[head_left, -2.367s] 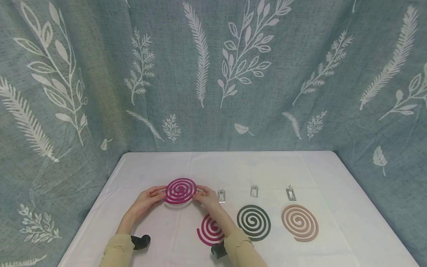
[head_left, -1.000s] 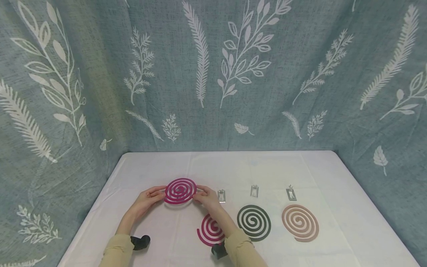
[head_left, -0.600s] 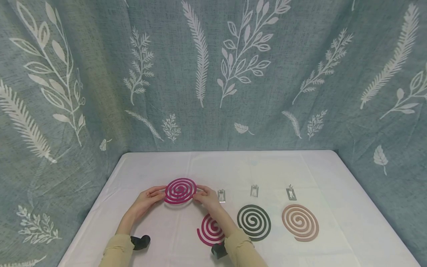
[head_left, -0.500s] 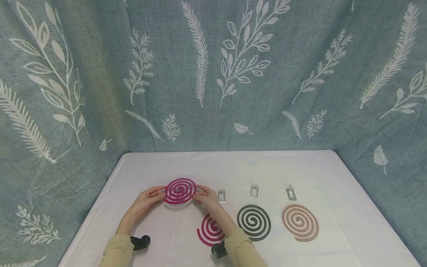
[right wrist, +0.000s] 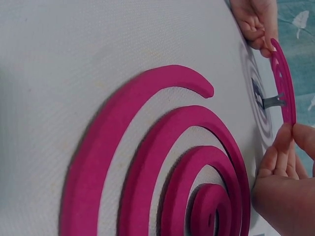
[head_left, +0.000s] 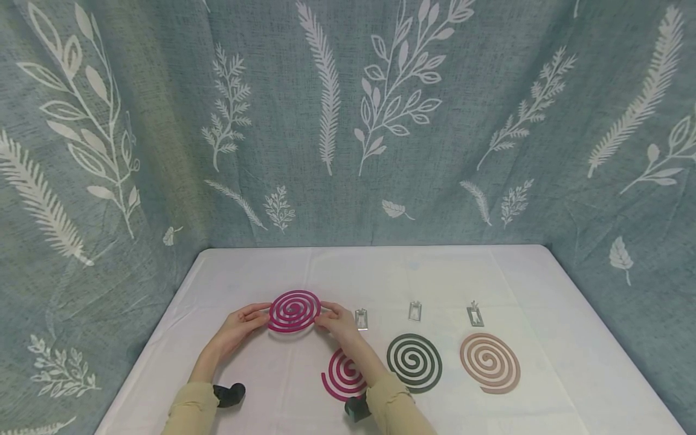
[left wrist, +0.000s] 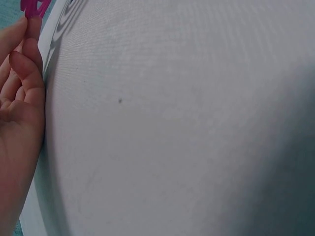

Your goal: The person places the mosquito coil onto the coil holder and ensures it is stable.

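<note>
A magenta mosquito coil [head_left: 294, 310] is raised above the white table between both hands. My left hand [head_left: 235, 331] pinches its left rim with thumb and fingers. On the opposite rim, my right hand [head_left: 341, 327] pinches it too. Under the coil's middle, in the right wrist view, a small metal stand [right wrist: 271, 102] rises from the table and reaches the coil. A second magenta coil [right wrist: 170, 76] lies flat below the right wrist, partly covered by the forearm in the head view. The left wrist view shows only a scrap of the held coil [left wrist: 35, 7] at the fingertips.
Right of the hands lie a dark green coil [head_left: 412, 360] and a tan coil [head_left: 488, 362]. Behind them, metal stands [head_left: 361, 313] sit in a row across the white tablecloth [head_left: 446, 272]. A blue-green leaf-patterned curtain [head_left: 348, 199] encloses the back and sides.
</note>
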`<state>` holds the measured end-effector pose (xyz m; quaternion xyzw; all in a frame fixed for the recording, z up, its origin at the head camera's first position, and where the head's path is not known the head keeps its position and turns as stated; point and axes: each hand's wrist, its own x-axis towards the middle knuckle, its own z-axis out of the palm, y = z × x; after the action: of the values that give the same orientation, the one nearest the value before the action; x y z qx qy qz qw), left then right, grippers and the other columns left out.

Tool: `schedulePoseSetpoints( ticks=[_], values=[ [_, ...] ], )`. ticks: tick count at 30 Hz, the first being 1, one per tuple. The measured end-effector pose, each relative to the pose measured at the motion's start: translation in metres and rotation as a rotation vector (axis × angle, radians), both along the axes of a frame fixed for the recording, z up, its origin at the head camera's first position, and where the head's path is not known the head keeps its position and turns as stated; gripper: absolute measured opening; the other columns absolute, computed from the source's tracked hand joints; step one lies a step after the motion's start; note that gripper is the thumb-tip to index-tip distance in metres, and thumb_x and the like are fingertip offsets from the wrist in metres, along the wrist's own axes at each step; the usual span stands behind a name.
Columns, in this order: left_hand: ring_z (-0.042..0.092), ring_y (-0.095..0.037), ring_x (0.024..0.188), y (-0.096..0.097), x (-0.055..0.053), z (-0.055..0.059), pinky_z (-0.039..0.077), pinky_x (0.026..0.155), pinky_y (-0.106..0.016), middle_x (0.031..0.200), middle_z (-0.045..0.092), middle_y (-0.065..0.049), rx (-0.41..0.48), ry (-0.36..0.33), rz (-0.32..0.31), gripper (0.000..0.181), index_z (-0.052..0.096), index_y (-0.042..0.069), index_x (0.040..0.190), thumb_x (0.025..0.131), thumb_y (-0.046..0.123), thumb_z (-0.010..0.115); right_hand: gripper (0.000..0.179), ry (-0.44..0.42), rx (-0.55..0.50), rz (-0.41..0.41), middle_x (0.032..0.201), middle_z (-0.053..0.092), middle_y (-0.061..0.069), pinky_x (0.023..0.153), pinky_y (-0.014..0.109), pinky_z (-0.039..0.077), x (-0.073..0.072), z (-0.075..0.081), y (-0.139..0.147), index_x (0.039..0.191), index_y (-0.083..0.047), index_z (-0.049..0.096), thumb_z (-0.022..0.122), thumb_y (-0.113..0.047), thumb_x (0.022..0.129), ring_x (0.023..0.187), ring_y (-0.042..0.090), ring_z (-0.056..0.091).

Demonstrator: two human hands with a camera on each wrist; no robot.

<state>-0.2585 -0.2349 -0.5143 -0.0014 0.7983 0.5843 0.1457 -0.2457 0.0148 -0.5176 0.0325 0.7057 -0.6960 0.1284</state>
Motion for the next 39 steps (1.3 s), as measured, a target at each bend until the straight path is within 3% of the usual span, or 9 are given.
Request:
schedulePoseSetpoints(
  ticks=[7,20,31,39],
  values=[
    [0.056,0.008,0.091,-0.0001,-0.0001,-0.0004,0.045,0.083,-0.008,0.099,0.066,0.008,0.006,0.006,-0.001,0.058,0.045,-0.002,0.137,0.091,0.029,0.063,0.049,0.007,0.000,-0.003,0.076,0.064,-0.005,0.073,0.021,0.048,0.0017,0.0017,0.0006,0.131,-0.001,0.053,0.066,-0.009,0.084,0.070,0.005,0.057],
    [0.056,0.009,0.091,-0.0001,0.0001,-0.0007,0.045,0.083,-0.008,0.102,0.067,0.006,0.002,0.006,-0.004,0.058,0.044,-0.001,0.138,0.091,0.029,0.063,0.049,0.031,0.034,-0.012,0.088,0.068,0.012,0.080,0.031,0.051,0.0006,-0.0018,-0.0006,0.131,0.001,0.052,0.064,-0.008,0.085,0.076,0.011,0.061],
    [0.057,0.008,0.090,0.0000,0.0006,0.0004,0.045,0.082,-0.008,0.097,0.066,0.008,0.011,0.011,-0.003,0.058,0.044,-0.003,0.137,0.091,0.028,0.063,0.048,0.008,0.027,-0.009,0.076,0.065,-0.005,0.076,0.023,0.048,0.0020,0.0015,0.0003,0.129,-0.003,0.054,0.066,-0.010,0.083,0.071,0.006,0.059],
    [0.057,0.008,0.090,-0.0002,0.0012,0.0013,0.045,0.083,-0.009,0.099,0.067,0.007,0.020,0.014,-0.006,0.057,0.044,-0.002,0.137,0.091,0.026,0.063,0.049,0.006,0.022,-0.012,0.073,0.063,-0.007,0.075,0.022,0.046,0.0016,0.0010,0.0005,0.129,-0.003,0.055,0.066,-0.010,0.082,0.070,0.006,0.057]
  ],
)
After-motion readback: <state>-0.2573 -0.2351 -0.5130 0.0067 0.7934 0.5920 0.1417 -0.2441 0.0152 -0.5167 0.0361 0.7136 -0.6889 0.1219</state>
